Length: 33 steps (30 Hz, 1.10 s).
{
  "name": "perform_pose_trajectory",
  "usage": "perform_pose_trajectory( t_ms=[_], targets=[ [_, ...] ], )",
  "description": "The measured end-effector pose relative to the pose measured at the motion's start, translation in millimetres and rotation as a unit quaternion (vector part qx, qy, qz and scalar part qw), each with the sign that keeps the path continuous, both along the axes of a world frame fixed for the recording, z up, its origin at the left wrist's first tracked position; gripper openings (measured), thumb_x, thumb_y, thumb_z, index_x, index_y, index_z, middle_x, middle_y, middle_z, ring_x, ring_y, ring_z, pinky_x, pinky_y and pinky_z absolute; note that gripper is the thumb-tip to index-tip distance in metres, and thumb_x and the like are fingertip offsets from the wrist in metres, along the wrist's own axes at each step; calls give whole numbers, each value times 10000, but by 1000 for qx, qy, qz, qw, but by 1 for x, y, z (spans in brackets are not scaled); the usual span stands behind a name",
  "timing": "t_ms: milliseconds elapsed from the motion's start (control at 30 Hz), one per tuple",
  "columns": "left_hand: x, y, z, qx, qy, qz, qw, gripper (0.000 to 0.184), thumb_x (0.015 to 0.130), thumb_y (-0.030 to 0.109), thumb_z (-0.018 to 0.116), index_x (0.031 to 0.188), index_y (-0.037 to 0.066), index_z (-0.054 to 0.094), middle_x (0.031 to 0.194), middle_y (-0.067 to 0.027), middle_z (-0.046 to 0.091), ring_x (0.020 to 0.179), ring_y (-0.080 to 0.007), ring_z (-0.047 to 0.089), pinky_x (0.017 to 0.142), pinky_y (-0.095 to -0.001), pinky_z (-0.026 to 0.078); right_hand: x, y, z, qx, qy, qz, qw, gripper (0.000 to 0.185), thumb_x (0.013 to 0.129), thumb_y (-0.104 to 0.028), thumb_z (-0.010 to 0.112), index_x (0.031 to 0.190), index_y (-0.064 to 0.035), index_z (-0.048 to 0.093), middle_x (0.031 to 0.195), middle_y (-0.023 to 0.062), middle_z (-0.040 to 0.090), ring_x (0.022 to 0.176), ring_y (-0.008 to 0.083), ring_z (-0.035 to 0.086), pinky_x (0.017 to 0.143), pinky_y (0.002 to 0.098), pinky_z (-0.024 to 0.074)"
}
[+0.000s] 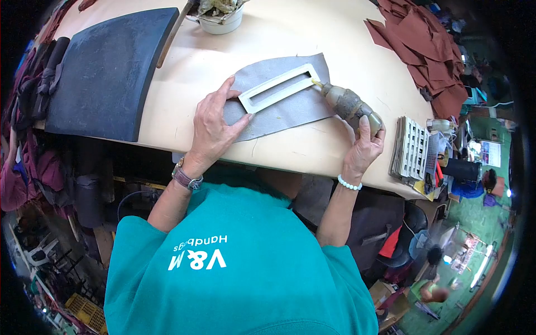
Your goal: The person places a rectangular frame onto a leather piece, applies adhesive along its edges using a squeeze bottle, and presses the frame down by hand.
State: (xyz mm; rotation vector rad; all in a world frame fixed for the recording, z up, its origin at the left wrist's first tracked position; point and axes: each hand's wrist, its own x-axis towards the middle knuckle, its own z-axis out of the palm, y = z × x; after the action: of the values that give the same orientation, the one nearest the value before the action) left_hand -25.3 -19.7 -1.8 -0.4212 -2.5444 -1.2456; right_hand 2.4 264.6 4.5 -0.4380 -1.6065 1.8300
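Grey sheet material [279, 125] lies on the pale worktop [268, 33] at the upper centre of the frame, with a slotted frame [273, 100] of off-white colour set slantwise on top of it. The left hand [215, 120] holds the left end of the slotted frame between thumb and fingers, the thumb at its lower corner; a watch [184, 177] is on that wrist. The right hand [365, 139] grasps a tape-wrapped bottle [350, 106], tilted so that its yellow nozzle [316, 83] points at the right end of the slotted frame. A beaded bracelet [349, 183] circles the right wrist. At the left of the picture, a large dark board [106, 78] rests on the worktop, and a white pot [221, 23] stands at the top. Reddish-brown pieces [424, 50] are heaped at the upper right, above a stack of slotted pale panels [410, 148] near the right edge of the worktop. Teal cloth of a lettered shirt [240, 290] fills the lower centre.
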Motion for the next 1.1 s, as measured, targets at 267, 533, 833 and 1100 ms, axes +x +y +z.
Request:
perform_pose_trajectory(
  t_ms=[267,533,833,1100],
  targets=[
    [-1,-1,-1,39,-9,6,999,560,827,259,633,1287,1,445,991,-116,638,927,-257,580,863,-378,408,25,-41,-1,24,-9,87,996,401,780,-34,712,1129,19,523,1026,68,580,916,119,560,828,243,465],
    [-1,-4,-1,103,-30,-12,994,460,954,305,403,1261,-30,471,985,-153,635,916,-276,573,865,-373,404,43,-80,3,7,-46,177,983,451,747,-7,733,1142,5,514,997,55,575,897,105,554,800,223,459],
    [-2,-4,-4,64,-20,-15,998,547,802,124,613,1295,-22,427,985,-139,639,932,-281,577,869,-379,409,6,-14,16,-216,40,122,968,274,823,-143,645,1008,-13,491,965,98,550,875,185,580,796,290,501],
    [-1,-4,2,22,-14,-31,999,629,758,19,663,1325,-19,393,1010,-149,623,948,-242,590,857,-351,444,-38,-8,35,559,-109,-91,817,248,762,-161,671,918,-12,550,969,137,568,821,256,559,737,375,450]
  ],
)
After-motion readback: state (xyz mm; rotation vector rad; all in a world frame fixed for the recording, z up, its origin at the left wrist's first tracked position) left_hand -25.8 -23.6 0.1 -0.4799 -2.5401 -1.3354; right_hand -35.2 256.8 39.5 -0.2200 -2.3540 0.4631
